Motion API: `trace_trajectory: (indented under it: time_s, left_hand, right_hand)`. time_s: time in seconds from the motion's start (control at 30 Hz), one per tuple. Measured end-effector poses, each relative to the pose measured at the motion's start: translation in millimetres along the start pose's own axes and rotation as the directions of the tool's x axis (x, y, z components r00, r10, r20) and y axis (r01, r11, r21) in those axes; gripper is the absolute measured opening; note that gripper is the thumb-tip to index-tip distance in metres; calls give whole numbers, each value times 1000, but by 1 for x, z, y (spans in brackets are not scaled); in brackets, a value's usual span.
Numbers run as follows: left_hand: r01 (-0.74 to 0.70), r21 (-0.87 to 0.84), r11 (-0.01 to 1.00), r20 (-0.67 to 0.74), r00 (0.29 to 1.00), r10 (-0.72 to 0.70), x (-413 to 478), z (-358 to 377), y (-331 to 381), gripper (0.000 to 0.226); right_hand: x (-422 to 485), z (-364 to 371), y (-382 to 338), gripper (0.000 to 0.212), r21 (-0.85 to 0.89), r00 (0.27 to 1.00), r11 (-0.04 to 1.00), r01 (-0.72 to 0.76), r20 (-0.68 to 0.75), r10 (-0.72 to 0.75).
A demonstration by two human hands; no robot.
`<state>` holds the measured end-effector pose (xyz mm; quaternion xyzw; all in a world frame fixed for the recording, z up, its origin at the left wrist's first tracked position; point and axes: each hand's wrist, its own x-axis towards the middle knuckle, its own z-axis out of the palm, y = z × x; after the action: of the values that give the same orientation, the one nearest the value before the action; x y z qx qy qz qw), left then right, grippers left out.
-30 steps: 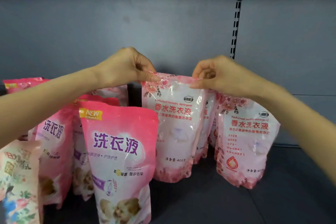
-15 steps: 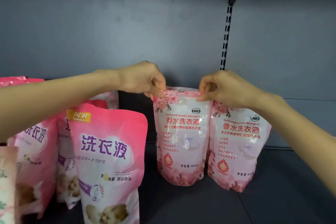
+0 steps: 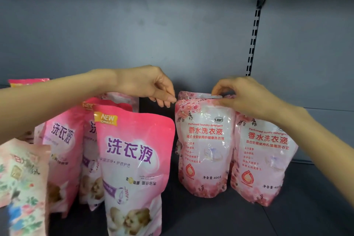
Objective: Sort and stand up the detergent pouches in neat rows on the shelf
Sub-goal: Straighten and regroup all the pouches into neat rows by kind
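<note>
Centre-right of the frame, the floral pouch (image 3: pixel 205 147) stands upright on the shelf (image 3: pixel 191 216), touching a matching pouch (image 3: pixel 264 159); the right hand (image 3: pixel 247 97) pinches its top seam, likely to steady it; the left hand (image 3: pixel 147 86) hovers just beside the corner, its grip slack and holding nothing.

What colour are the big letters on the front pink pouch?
Purple, on the bright pink plastic pouch; head view shows it best.

Soft even light, glare on the middle pouch (image 3: pixel 205 140), motion blur on the floral pouch (image 3: pixel 23 178) lower left.
</note>
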<state>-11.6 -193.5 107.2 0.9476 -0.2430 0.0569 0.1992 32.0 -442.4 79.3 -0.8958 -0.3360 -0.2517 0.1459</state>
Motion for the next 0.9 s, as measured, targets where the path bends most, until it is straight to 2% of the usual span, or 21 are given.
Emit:
trace_trajectory:
  time_s: [0.1,0.23,0.37,0.43,0.5,0.63,0.8,0.9]
  left_hand:
    - [37,-18,999,-39,999,-37,-23,-13,-7,18]
    - [99,34,995,-162,983,-92,-55,-35,-23,32]
    - [201,208,957,-253,956,-146,-82,-60,-49,30]
    - [248,241,938,-281,943,-178,-88,-68,-63,15]
    - [265,289,920,-309,935,-172,-91,-75,-77,6]
    - [327,343,881,-321,922,-217,-88,-83,-102,18]
    - [381,405,831,-233,922,-309,-76,-82,-131,30]
    - [396,370,840,-175,918,-355,-64,-78,-146,27]
  right_hand:
    - [6,3,-13,11,19,992,996,89,-89,-87]
    - [20,11,-42,6,123,975,973,198,-124,-183]
    - [43,28,-69,10,169,960,947,274,-112,-258]
    - [57,36,-80,12,199,961,941,274,-98,-259]
    - [73,42,-90,12,219,968,942,253,-65,-244]
    - [105,57,-103,23,227,974,953,203,51,-220]
    - [136,71,-117,43,182,943,960,212,218,-250]
    - [147,87,-126,42,145,898,956,257,330,-291]
